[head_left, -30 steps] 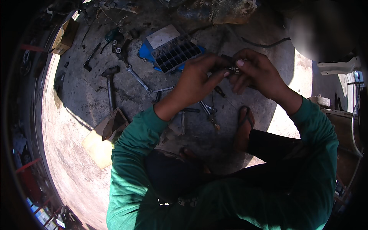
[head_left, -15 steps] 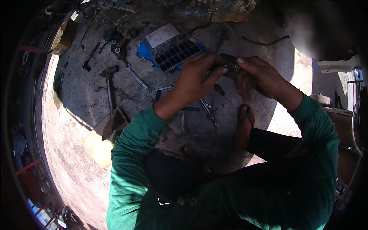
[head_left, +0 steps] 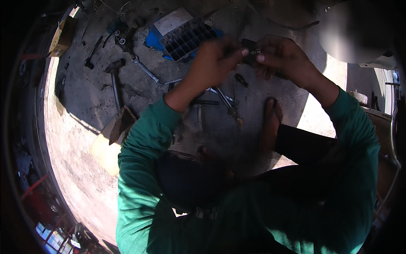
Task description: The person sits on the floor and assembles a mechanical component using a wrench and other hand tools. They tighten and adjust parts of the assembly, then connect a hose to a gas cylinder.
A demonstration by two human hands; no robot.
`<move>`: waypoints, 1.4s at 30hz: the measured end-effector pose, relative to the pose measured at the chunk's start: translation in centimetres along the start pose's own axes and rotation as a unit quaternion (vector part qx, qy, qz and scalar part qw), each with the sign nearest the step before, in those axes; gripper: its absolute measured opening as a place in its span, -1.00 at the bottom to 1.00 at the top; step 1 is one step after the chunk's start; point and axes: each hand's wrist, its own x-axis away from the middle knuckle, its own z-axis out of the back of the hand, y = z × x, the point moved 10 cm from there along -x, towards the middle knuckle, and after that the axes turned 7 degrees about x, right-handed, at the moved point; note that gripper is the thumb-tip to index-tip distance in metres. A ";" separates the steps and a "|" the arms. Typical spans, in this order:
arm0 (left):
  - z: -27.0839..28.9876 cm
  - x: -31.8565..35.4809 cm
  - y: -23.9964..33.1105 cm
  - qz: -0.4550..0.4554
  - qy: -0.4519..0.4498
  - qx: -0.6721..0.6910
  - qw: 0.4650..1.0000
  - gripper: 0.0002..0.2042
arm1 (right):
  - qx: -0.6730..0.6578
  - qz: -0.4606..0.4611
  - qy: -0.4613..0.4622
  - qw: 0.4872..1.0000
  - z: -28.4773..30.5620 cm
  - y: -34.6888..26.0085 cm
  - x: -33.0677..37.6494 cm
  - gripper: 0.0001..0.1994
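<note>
Pinched between the fingertips of the left hand (head_left: 213, 59) and the right hand (head_left: 281, 55), a small dark metal part (head_left: 253, 53) is held above the concrete floor (head_left: 84, 139); both grips are clamped on it.

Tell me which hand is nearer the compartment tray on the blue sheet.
Left. The left hand is just right of the compartment tray, nearly at its edge; the right hand is farther right, beyond the left.

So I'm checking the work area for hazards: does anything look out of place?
Tools lie scattered on the concrete floor: a hammer, a wrench and a screwdriver close to the bare foot.
</note>
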 end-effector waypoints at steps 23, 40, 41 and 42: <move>-4.0 0.3 -5.4 0.122 -0.134 0.152 0.972 -0.78 | 0.037 -0.007 -0.008 0.999 0.3 2.2 -0.1 -0.70; -1.6 0.2 -1.8 -0.050 -0.040 -0.009 0.998 -0.78 | -0.005 -0.118 -0.026 0.993 -0.1 3.2 -0.1 -0.50; -1.6 0.2 -1.8 -0.059 -0.034 -0.030 0.997 -0.78 | -0.008 -0.119 -0.033 0.992 -0.3 3.2 -0.2 -0.50; -1.6 0.3 -1.9 -0.057 -0.035 -0.030 0.997 -0.79 | -0.014 -0.117 -0.034 0.992 -0.5 3.2 -0.2 -0.52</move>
